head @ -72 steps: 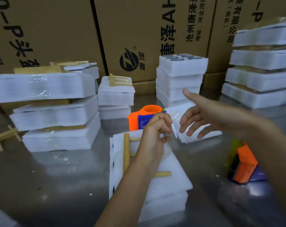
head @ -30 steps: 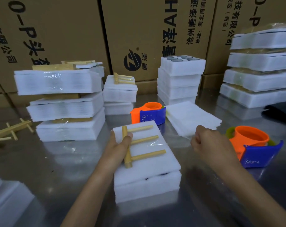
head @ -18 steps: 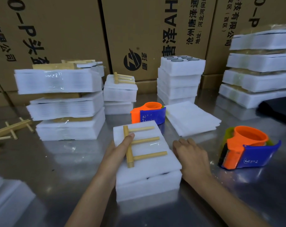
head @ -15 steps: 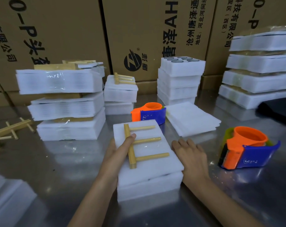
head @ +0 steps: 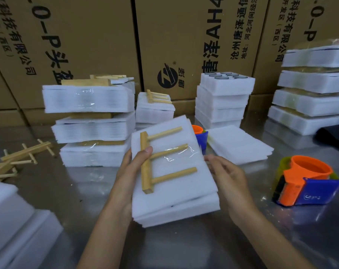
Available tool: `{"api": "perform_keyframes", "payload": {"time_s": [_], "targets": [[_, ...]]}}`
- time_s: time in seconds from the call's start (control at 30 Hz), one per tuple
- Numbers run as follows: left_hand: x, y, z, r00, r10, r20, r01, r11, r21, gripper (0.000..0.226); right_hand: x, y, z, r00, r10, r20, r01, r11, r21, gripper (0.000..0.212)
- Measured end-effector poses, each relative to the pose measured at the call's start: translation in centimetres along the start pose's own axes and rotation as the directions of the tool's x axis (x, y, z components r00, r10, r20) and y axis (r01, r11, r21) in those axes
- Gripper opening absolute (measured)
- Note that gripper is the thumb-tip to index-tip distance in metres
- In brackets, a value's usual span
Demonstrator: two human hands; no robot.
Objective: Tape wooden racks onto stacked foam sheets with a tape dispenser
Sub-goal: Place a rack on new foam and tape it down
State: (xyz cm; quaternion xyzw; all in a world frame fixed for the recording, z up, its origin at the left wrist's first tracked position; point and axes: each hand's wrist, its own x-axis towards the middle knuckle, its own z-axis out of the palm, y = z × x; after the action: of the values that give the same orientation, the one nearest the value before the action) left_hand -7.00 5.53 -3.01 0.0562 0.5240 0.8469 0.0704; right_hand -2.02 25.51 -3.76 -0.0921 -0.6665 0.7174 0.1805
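Lifted off the surface [head: 83, 193] since half a second ago, the foam stack [head: 176, 193] now tilts toward the person, its far edge raised, where before it lay flat on the metal.

At far left, loose wooden racks [head: 19, 158] lie in a heap on the surface, and a blurred block of white foam [head: 15, 226] fills the near corner. Beyond them stand taped foam bundles [head: 91, 121] piled three high, with wood showing between the layers.

The left hand [head: 129, 175] grips the left edge of the lifted stack, thumb pressed across the spine of the wooden rack [head: 147, 162] on top, fingers curled behind the foam. The rack's three pegs point right, and a strip of clear tape [head: 176, 156] crosses the middle peg. The right hand [head: 228, 177] holds the stack's right edge, its fingers curled round the side.

Behind the stack, a second tape dispenser [head: 200, 135] peeks out, mostly hidden. Right of it lie loose foam sheets [head: 238, 146] flat on the surface, with another foam pile [head: 223, 100] behind them against the cardboard boxes [head: 184, 35].

Further right, the orange and blue tape dispenser [head: 310, 183] sits on the surface, apart from both hands. More wrapped foam bundles [head: 312, 88] are piled at far right.
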Motion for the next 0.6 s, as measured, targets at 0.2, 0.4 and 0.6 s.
{"api": "perform_keyframes", "payload": {"time_s": [0.2,0.4,0.6], "targets": [[-0.7,0.5,0.1,0.991,0.131,-0.019,-0.131,0.991,0.003,0.027,-0.2,-2.7,1.8,0.912,0.195,0.362,-0.198,0.98,-0.03,0.038],[0.4,-0.5,-0.2,0.996,0.089,-0.016,-0.089,0.996,-0.005,0.051,0.7,-2.9,2.3,0.938,0.243,0.247,-0.24,0.97,-0.046,0.058],[3.3,-2.7,-2.5,0.992,-0.01,-0.126,0.0,0.997,-0.082,0.049,3.0,-4.4,2.1,0.965,0.197,0.171,-0.233,0.945,0.229,0.039]]}}
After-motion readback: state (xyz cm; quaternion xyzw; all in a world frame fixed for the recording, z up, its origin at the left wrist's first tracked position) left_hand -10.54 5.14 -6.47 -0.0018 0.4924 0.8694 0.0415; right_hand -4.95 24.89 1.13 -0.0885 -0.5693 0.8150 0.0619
